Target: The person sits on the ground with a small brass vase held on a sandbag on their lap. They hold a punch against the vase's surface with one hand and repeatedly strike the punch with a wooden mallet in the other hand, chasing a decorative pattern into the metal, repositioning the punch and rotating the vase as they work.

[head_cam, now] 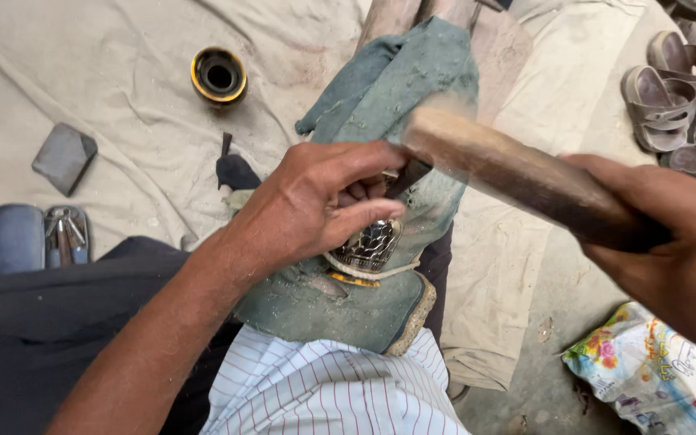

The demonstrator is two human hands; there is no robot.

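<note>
Fingers of the left hand [316, 201] pinch a dark punch [407, 176] upright on the patterned metal piece [366, 244] — steadied over green cloth [412, 89] — while the right hand [678, 258] clenches a wooden mallet [517, 173].

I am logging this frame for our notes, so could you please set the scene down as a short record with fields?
Left hand: pinches a dark punch tool against a patterned metal piece
Right hand: grips a wooden mallet, its head blurred
Support: green cloth pad on the lap
Ground: beige sheet with a round black-and-gold ring and a grey stone
Right edge: sandals, printed bag
</note>
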